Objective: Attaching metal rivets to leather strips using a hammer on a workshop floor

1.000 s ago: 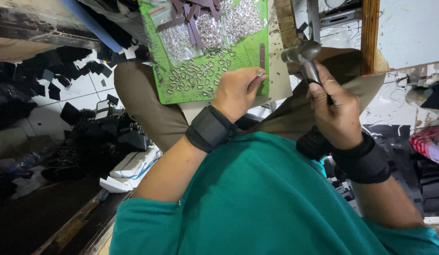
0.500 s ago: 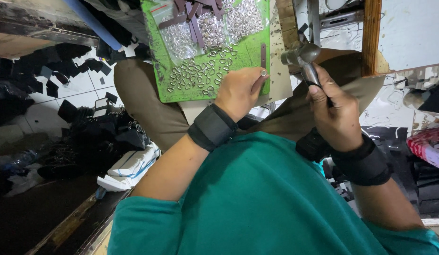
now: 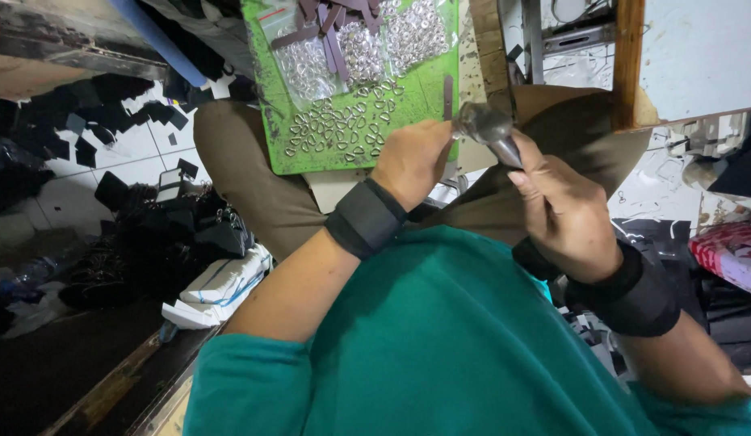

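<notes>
My right hand [image 3: 565, 210] grips the handle of a metal hammer [image 3: 482, 123], whose head hangs just right of my left hand [image 3: 412, 157]. The left hand rests knuckles-up on the near right edge of a green mat [image 3: 311, 157] lying across my lap. Its fingers are curled under and hidden, so what they pinch is unclear. Several loose metal rings [image 3: 335, 129] are scattered on the mat. Clear bags of rings [image 3: 307, 64] and dark straps [image 3: 335, 20] lie at its far end. A single dark strap [image 3: 448, 95] lies near the hammer head. Both wrists wear black bands.
A wooden post [image 3: 628, 64] and a white panel [image 3: 702, 48] stand at the right. Black cut pieces [image 3: 109, 113] litter the tiled floor at the left, beside a pile of black goods [image 3: 182, 234] and white packets [image 3: 222, 287]. Red fabric [image 3: 731, 254] lies at the far right.
The hammer head has come down and to the left, closer to my left hand. The left hand stays at the mat's edge.
</notes>
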